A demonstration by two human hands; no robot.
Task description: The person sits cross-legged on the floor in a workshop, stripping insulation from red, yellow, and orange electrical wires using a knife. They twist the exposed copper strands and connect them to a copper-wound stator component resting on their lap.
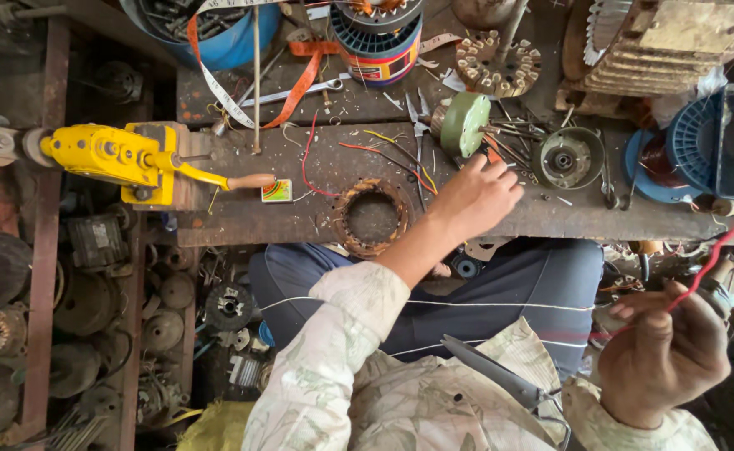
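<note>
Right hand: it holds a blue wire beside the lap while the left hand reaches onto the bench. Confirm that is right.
Not quite. In the head view the right hand pinches a red wire, not a blue one. The rest holds: the left hand reaches onto the bench.

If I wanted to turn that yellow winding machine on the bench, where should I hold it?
Probably by the wooden handle at the free end of the crank on the yellow winding machine. It sticks out to the right, round and clear of other parts, so fingers can wrap around it. Come from the near edge of the bench, since tools and wires crowd the far side.
</note>
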